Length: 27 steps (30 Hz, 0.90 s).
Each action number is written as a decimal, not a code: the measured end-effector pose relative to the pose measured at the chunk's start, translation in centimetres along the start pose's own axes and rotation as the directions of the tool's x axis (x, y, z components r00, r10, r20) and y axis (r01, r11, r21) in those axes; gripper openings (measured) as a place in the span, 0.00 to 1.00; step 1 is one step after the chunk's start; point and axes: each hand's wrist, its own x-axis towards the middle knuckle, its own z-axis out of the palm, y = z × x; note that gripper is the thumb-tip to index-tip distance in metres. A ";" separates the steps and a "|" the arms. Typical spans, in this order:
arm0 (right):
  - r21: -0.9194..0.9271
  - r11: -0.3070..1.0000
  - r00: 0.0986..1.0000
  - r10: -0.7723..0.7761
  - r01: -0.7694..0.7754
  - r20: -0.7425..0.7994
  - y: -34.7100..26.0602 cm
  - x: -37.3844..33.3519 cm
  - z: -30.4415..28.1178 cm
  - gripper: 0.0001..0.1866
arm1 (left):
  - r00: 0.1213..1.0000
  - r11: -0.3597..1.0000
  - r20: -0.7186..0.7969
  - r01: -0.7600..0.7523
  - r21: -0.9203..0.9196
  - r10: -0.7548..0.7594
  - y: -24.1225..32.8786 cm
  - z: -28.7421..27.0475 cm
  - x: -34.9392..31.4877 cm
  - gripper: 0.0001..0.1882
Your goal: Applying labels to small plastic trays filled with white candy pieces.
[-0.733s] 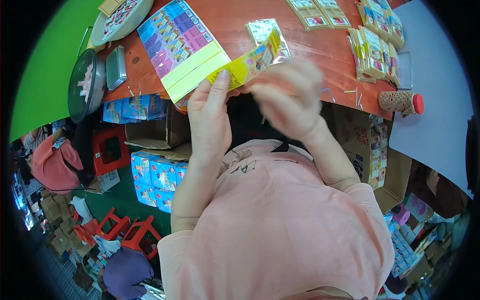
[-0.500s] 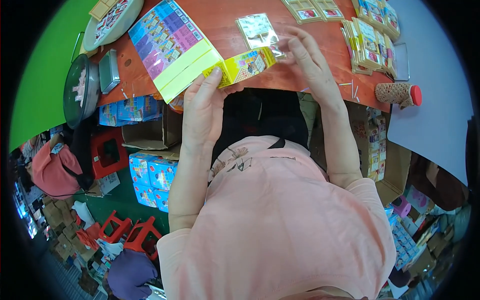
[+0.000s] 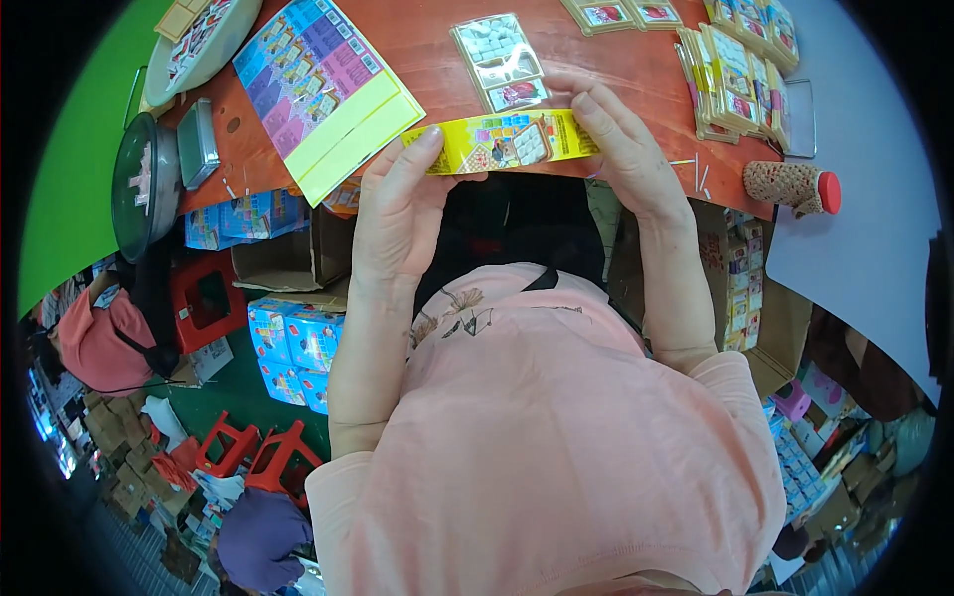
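The yellow strip looks papery, the clear packet glossy plastic.

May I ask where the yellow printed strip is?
In the head view's upper centre, the yellow strip is held between left hand and right hand, below the shiny tray.

We held a narrow yellow printed strip by its two ends, spread out nearly straight from left to right above the near edge of the red table. We had its illustrated side facing up, showing a tray of white pieces near the right and coloured squares by the middle.
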 end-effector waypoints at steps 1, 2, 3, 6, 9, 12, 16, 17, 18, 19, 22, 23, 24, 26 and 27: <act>0.084 0.993 0.996 0.077 -0.081 0.044 -0.1 -0.2 -0.2 0.26 | 1.000 1.000 -0.024 -0.007 0.028 0.008 -0.2 0.0 0.1 0.12; 0.085 0.993 0.996 0.079 -0.083 0.046 -0.3 -0.2 -0.1 0.26 | 0.999 0.998 -0.048 -0.016 0.055 0.019 -0.4 0.0 0.3 0.11; 0.119 0.991 0.999 0.052 -0.053 0.012 -0.5 -0.3 -0.1 0.25 | 0.999 0.998 -0.051 -0.015 0.055 0.018 -0.7 -0.3 0.5 0.11; -0.028 0.999 0.996 -0.047 0.045 -0.081 -0.2 0.7 -0.8 0.24 | 0.993 0.965 -0.117 0.049 0.257 -0.019 -1.3 -1.1 1.9 0.10; -0.286 0.951 0.981 -0.157 0.118 -0.117 0.7 3.5 -1.7 0.21 | 0.979 0.891 -0.191 0.143 0.430 -0.065 -1.6 -1.3 4.6 0.11; -0.429 0.890 0.974 -0.210 0.154 -0.087 2.1 6.7 -3.1 0.17 | 0.966 0.850 -0.260 0.150 0.505 -0.017 -1.8 -1.1 7.6 0.13; -0.538 0.834 0.977 -0.198 0.126 -0.079 3.1 8.9 -4.0 0.12 | 0.964 0.863 -0.265 0.143 0.485 -0.010 -2.3 -1.0 9.2 0.14; -0.539 0.833 0.978 -0.196 0.125 -0.076 2.9 9.0 -3.9 0.12 | 0.963 0.864 -0.269 0.149 0.481 -0.016 -2.5 -1.2 9.4 0.14; -0.576 0.811 0.981 -0.179 0.104 -0.074 2.5 9.1 -3.8 0.11 | 0.962 0.865 -0.274 0.155 0.478 -0.021 -2.6 -1.3 9.5 0.14; -0.612 0.787 0.984 -0.161 0.084 -0.073 2.3 9.2 -3.8 0.10 | 0.961 0.866 -0.276 0.156 0.476 -0.021 -2.8 -1.4 9.7 0.14; -0.623 0.777 0.981 -0.180 0.093 -0.078 2.7 9.7 -4.1 0.10 | 0.957 0.857 -0.290 0.169 0.487 -0.024 -2.9 -1.0 10.1 0.14; -0.623 0.777 0.981 -0.178 0.092 -0.077 2.6 9.7 -4.0 0.10 | 0.951 0.844 -0.307 0.188 0.502 -0.029 -2.9 -1.0 10.1 0.15; -0.645 0.760 0.983 -0.164 0.077 -0.077 2.4 9.8 -3.7 0.10 | 0.945 0.831 -0.325 0.207 0.516 -0.033 -3.0 -0.9 10.2 0.15; -0.668 0.742 0.986 -0.148 0.058 -0.079 2.5 9.8 -3.4 0.10 | 0.947 0.801 -0.320 0.204 0.563 -0.016 -3.0 -1.0 10.3 0.15; -0.716 0.681 0.973 -0.232 0.152 -0.013 2.9 9.7 -3.4 0.09 | 0.949 0.767 -0.314 0.200 0.609 0.001 -3.0 -0.9 10.2 0.14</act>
